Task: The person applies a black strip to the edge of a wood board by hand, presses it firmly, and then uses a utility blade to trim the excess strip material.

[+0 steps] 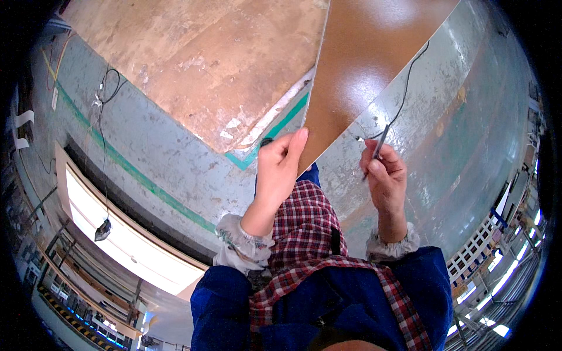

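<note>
My left hand (277, 167) is closed at the near corner of a glossy brown board (351, 76), thumb against its left edge; the other fingers are partly hidden. A small black thing (266, 141) shows beside its knuckles, too little of it to name. To the right of the board, my right hand (386, 175) pinches a slim dark strip (381, 139) between thumb and fingers. From the strip's upper end a thin black strand (406, 82) curves up along the board's right edge. I cannot tell whether the two are one piece.
A worn, stained wooden panel (199, 64) lies at the far left, partly under the brown board. The scuffed grey floor (445, 158) has green lines. At left, a dark cable (104, 164) hangs in front of a bright white panel (129, 234). A white grid rack (477, 248) stands right.
</note>
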The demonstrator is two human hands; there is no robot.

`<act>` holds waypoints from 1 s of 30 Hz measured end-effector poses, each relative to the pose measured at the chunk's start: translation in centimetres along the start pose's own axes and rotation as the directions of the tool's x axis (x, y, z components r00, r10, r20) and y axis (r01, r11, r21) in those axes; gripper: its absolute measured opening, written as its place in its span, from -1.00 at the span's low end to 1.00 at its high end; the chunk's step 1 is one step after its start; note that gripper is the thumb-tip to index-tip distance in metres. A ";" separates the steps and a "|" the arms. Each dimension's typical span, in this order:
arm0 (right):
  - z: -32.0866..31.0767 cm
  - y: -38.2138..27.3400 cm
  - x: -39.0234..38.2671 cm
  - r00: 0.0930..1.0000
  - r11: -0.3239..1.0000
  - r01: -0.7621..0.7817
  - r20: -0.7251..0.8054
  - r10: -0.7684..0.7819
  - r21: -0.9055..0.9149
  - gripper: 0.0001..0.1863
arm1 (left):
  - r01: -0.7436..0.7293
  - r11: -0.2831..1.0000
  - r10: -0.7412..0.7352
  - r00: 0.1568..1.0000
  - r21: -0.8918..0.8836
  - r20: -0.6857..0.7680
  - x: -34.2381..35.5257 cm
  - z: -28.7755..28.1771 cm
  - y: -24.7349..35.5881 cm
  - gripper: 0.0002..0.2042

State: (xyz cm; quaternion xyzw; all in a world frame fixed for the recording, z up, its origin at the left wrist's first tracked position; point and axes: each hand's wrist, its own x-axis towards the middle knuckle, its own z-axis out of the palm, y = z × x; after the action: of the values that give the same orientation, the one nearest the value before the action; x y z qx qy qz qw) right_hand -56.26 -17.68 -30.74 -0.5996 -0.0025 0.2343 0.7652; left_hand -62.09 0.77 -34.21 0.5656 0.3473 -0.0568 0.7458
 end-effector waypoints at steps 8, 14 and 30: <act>5.0 -1.0 1.9 0.756 0.431 0.624 0.644 -0.121 -0.652 -0.57 | 0.144 0.976 -0.103 0.966 -0.163 0.238 -6.9 -4.6 -3.2 -0.74; 4.2 -0.5 6.2 0.731 0.278 0.683 0.638 -0.244 -0.676 -0.60 | 0.148 0.949 -0.100 0.979 -0.279 0.179 -7.7 -4.3 -5.9 -0.75; 3.3 -2.5 7.6 0.521 0.211 0.843 0.848 -0.097 -0.495 -0.58 | 0.026 0.857 -0.144 0.971 -0.515 -0.190 -6.8 -5.5 -6.9 -0.77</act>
State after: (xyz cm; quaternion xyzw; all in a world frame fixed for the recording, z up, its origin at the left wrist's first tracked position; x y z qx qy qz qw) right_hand -49.57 -12.37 -29.64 -0.7371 -0.5988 0.1132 0.2921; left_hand -73.05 1.12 -36.45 0.3353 0.4559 0.0672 0.8217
